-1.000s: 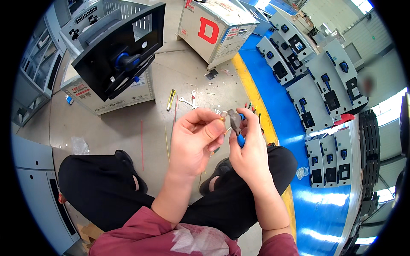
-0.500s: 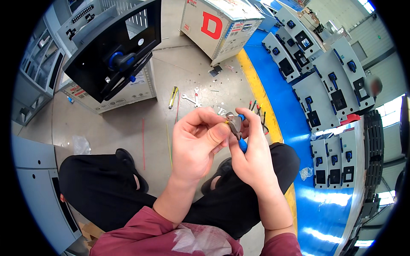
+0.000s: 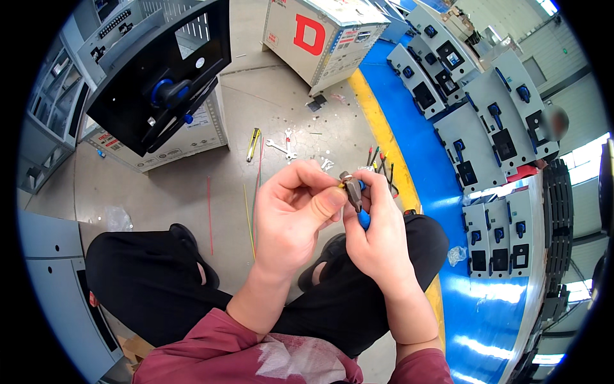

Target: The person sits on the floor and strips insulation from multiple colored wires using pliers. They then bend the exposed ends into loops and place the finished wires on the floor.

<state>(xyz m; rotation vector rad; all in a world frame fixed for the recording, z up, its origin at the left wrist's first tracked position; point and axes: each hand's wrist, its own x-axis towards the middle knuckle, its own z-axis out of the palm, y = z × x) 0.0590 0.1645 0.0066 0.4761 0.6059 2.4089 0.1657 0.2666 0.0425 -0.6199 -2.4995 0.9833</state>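
Note:
Blue-handled pliers [image 3: 354, 192] are in my right hand [image 3: 382, 246], its fingers and thumb wrapped round the handles. Their dark metal head points up and away from me. At the jaws, the left thumb and forefinger pinch a small yellow piece, possibly a wire end; most of it is hidden by the fingers. My left hand [image 3: 288, 221] is closed and almost touches the right one. Beyond the hands, on the floor, lie a yellow utility knife [image 3: 253, 145] and metal wrenches [image 3: 288, 152]. Several short black cables [image 3: 385, 168] with coloured ends lie beside the right fingers.
A red wire [image 3: 210, 214] and a yellow-green wire [image 3: 248, 221] lie on the floor. At the far left a black panel [image 3: 160, 89] leans over a crate. Another crate [image 3: 320, 48] stands ahead. Grey panels [image 3: 476, 157] line the blue floor strip [image 3: 441, 217] on the right.
The pliers have turned slightly in my right hand, so their head looks narrower. My left hand keeps its pinch at the jaws. The whole view has shifted a little.

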